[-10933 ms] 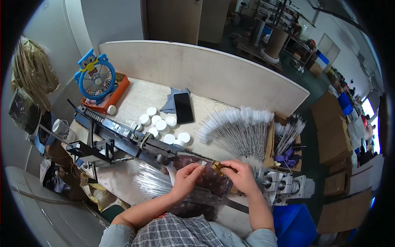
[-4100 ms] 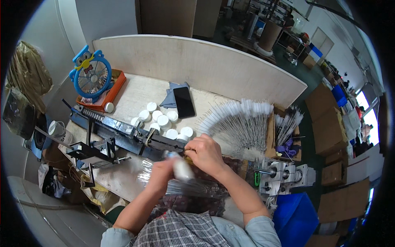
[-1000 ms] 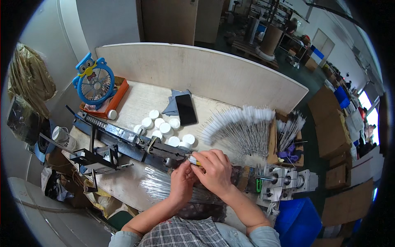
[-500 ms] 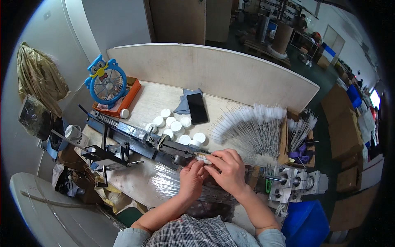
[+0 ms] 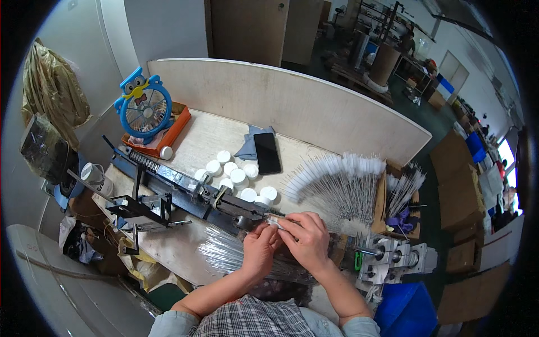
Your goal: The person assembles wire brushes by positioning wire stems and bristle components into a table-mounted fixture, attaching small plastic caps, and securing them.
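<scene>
My left hand (image 5: pixel 259 250) and my right hand (image 5: pixel 306 236) meet in front of me at the end of a long dark metal fixture (image 5: pixel 224 203). The fingers of both are closed and drawn together. Something small and white (image 5: pixel 273 219) shows between the fingertips, too small to name; it may be finger wrapping. Below and left of my left hand lies a bundle of thin shiny wires (image 5: pixel 224 247), partly covered by my hands and forearms. Beyond my right hand, thin wire brushes with white bristle ends (image 5: pixel 337 174) lie spread in a fan.
Several white round caps (image 5: pixel 238 177), a black phone (image 5: pixel 267 153) on a blue cloth and a blue toy-shaped fan (image 5: pixel 147 112) in an orange tray stand behind the fixture. At right are a cardboard box (image 5: pixel 382 196) of brushes, a metal spindle machine (image 5: pixel 396 259) and a blue bin (image 5: pixel 407 312).
The whole view has shifted slightly. My hands stay together at the fixture's end, with the right fingers a little more bent over the left fingertips.
</scene>
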Demonstrator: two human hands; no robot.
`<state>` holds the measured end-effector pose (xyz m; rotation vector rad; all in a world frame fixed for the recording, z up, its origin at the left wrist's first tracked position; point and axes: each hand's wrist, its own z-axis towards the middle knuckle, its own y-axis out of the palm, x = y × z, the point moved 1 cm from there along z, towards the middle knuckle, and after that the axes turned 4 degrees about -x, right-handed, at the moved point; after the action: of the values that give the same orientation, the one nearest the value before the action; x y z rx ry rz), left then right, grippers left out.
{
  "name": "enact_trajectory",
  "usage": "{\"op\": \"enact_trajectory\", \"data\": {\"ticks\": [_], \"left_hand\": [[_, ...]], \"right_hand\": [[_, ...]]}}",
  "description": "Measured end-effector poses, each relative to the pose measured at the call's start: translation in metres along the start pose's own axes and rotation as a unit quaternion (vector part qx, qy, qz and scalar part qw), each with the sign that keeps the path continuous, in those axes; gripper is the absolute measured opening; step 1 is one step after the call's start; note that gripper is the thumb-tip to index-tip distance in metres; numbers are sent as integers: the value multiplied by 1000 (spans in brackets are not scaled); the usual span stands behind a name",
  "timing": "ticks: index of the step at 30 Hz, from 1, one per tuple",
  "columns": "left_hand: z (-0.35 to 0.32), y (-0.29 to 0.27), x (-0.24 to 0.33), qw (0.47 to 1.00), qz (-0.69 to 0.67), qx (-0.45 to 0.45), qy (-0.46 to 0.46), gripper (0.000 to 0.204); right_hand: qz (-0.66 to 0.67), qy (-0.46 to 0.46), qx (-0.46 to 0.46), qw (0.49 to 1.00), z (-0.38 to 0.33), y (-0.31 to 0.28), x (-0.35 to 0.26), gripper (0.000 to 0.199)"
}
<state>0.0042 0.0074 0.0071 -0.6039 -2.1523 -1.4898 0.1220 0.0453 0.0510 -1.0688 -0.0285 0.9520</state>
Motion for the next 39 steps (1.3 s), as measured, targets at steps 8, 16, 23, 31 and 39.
{"op": "enact_trajectory", "data": {"ticks": [8, 16, 23, 31, 39], "left_hand": [[6, -9, -7, 1000, -17, -9, -4, 7], [0, -8, -4, 998, -70, -8, -5, 32], [-9, -5, 0, 999, 6, -30, -21, 54], [-30, -16, 11, 982, 170, -29, -71, 49], [-27, -262, 124, 940, -34, 291, 175, 34]], "right_hand": [[3, -5, -7, 1000, 4, -3, 1, 24], [-44, 23, 1, 999, -1, -20, -4, 21], [-38, 28, -62, 997, -18, -25, 0, 18], [64, 14, -22, 998, -27, -32, -2, 14], [80, 91, -180, 976, -78, 13, 9, 18]]}}
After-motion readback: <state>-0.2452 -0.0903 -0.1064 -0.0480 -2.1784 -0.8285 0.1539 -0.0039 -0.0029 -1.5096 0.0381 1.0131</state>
